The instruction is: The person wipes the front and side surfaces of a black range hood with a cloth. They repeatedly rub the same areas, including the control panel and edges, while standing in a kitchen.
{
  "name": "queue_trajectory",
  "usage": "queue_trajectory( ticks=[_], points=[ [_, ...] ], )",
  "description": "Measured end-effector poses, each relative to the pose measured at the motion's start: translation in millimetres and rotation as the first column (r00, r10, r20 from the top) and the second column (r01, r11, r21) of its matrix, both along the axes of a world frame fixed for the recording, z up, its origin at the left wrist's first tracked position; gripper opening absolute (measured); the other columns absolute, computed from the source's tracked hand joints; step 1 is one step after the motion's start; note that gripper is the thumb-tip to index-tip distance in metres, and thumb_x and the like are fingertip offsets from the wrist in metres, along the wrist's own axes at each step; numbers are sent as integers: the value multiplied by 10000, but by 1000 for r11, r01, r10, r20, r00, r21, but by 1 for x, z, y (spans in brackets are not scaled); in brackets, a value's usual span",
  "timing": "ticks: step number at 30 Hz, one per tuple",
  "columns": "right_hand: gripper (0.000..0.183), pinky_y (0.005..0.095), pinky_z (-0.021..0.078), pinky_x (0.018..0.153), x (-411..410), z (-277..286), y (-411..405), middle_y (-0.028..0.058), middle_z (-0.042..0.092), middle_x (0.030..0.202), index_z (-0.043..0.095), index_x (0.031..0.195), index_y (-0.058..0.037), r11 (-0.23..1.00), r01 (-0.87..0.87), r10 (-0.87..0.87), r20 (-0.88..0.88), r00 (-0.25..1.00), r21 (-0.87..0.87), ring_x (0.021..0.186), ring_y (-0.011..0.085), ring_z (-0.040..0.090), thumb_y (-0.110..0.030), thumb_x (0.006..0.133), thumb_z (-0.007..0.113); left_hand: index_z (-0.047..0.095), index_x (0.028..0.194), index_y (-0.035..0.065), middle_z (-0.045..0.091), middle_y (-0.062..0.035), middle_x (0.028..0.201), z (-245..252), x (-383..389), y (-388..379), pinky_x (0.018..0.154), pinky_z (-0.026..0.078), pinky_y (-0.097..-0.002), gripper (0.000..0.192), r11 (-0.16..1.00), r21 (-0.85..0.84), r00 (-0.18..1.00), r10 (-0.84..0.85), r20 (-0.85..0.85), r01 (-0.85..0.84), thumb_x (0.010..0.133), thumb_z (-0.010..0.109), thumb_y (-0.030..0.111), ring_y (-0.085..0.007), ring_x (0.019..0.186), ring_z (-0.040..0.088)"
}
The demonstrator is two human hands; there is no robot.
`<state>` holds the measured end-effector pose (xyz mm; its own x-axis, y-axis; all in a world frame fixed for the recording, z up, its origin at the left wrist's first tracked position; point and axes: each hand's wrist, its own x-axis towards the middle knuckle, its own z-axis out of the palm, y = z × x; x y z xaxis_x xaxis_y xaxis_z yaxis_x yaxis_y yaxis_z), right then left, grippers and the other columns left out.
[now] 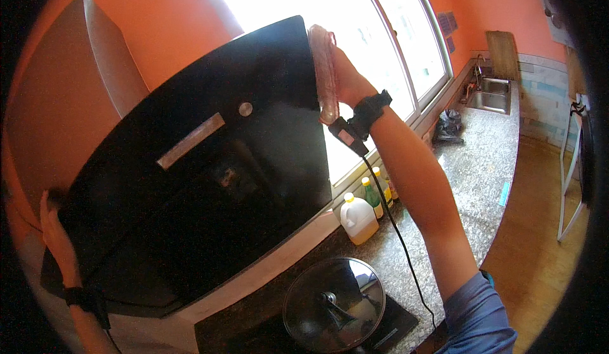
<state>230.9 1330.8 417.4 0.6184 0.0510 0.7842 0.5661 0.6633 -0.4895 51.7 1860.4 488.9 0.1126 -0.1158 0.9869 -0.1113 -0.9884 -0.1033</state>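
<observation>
A large black glossy range hood (271, 154) fills the middle of my view. My right hand (349, 75) holds a folded pinkish cloth (326, 75) against the hood's upper right edge. A black wrist strap (373, 111) circles my right wrist, with a small black device and a cable hanging from it. At the far left, my left hand (59, 240) touches the hood's side edge, fingers extended upward. Its grip is partly lost in shadow. On the hood's front are a silver strip (190, 141) and a round metal disc (245, 109).
Below the hood, a glass-lidded pan (335, 301) sits on a black cooktop (399, 318). A plastic jug (359, 218) and several bottles stand by the window (328, 2). Along the granite counter (476, 163) are a black bag (449, 123) and a steel sink (490, 101).
</observation>
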Motion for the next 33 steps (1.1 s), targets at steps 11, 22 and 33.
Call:
queue_trajectory(
  ticks=[11,22,33],
  points=[
    [463,259,466,844,18,-8,-4,110,520,1143,411,1229,-48,984,157,-146,120,982,-86,1014,186,539,-393,924,368,408,1275,32,422,-140,1293,2,-1,-6,1000,300,-352,411,999,-25,999,-33,-15,32,931,338,245,-249,1179,409],
    [466,212,417,638,32,-38,-1,36,521,867,494,1073,-19,984,165,-168,-36,985,-75,744,83,501,-438,917,363,407,1286,61,426,-129,1292,4,-6,-16,1005,289,-360,430,995,-86,996,-48,-75,42,927,320,281,-252,1180,409],
    [187,300,418,651,142,-247,25,27,473,790,489,962,-76,-744,614,-291,955,58,-264,721,161,491,-172,819,417,387,1292,57,399,-132,1311,6,-2,1,1017,276,-377,432,1000,-15,996,-12,-85,10,944,272,286,-260,1198,385]
  ],
)
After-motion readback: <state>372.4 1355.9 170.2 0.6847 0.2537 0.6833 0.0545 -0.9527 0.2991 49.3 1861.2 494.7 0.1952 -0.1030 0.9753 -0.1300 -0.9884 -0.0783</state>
